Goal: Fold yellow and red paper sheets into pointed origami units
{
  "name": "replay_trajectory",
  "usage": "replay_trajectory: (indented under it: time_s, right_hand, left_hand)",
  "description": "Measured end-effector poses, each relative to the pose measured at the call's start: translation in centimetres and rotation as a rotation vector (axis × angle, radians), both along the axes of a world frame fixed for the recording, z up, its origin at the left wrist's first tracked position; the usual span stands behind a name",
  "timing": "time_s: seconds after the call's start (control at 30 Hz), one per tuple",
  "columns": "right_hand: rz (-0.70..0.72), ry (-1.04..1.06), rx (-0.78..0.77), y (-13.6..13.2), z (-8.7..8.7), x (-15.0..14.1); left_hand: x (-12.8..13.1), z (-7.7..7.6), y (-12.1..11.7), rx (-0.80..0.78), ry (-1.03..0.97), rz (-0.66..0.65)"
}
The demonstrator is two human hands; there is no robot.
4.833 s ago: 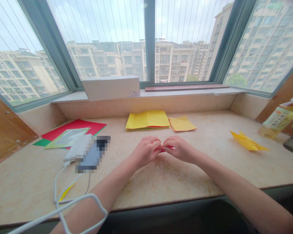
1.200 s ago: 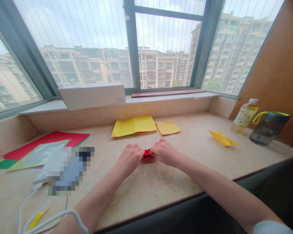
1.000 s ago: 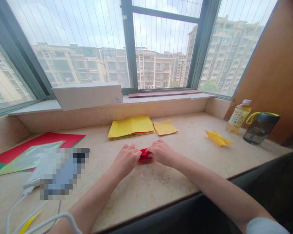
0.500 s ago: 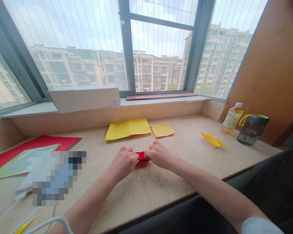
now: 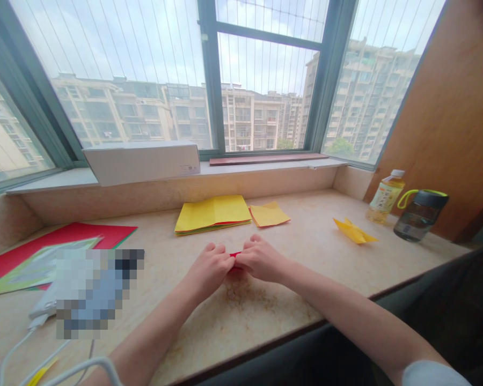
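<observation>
A small folded piece of red paper (image 5: 235,256) is pinched between my two hands at the middle of the stone counter. My left hand (image 5: 213,267) grips its left end with curled fingers. On the right end, my right hand (image 5: 260,259) is closed too, its thumb side touching the left fingertips. Most of the red paper is hidden by the fingers. Just beyond the hands lie a stack of yellow paper (image 5: 213,213) and a smaller pile of yellow-orange squares (image 5: 269,214). Further right rests a folded yellow paper shape (image 5: 355,231) with pointed ends.
To the left are red sheets (image 5: 116,232), a clear packet (image 5: 36,265), a white power bank (image 5: 44,305) with cables, and a blurred-out phone (image 5: 96,300). A drink bottle (image 5: 386,198) and a dark tumbler (image 5: 421,217) stand at right. A white box (image 5: 145,165) sits on the sill.
The view has turned rightward, bringing the tumbler fully in. Over the last half second my hands have come together along the red paper, covering more of it. Both keep their grip.
</observation>
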State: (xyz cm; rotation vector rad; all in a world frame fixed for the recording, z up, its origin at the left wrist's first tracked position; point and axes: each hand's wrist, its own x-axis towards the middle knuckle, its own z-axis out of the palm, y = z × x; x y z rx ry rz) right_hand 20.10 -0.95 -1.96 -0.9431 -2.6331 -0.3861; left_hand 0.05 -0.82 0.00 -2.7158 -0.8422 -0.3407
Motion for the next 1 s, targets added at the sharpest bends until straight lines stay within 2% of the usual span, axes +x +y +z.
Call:
replay_trajectory:
  time_s: [0.2, 0.6, 0.77, 1.0]
  right_hand:
    - [0.042, 0.033, -0.008, 0.2, -0.1, 0.1]
    - [0.080, -0.024, 0.075, 0.4, 0.2, 0.4]
    - [0.039, 0.110, 0.068, 0.5, 0.4, 0.7]
    - [-0.016, 0.126, 0.062, 0.7, 0.4, 1.1]
  left_hand:
    - [-0.1, -0.1, 0.2, 0.027, -0.012, -0.002]
    - [-0.2, -0.1, 0.3, 0.034, -0.035, 0.013]
    - [-0.6, 0.1, 0.5, 0.060, -0.043, 0.033]
    - [-0.9, 0.4, 0.6, 0.096, -0.162, 0.008]
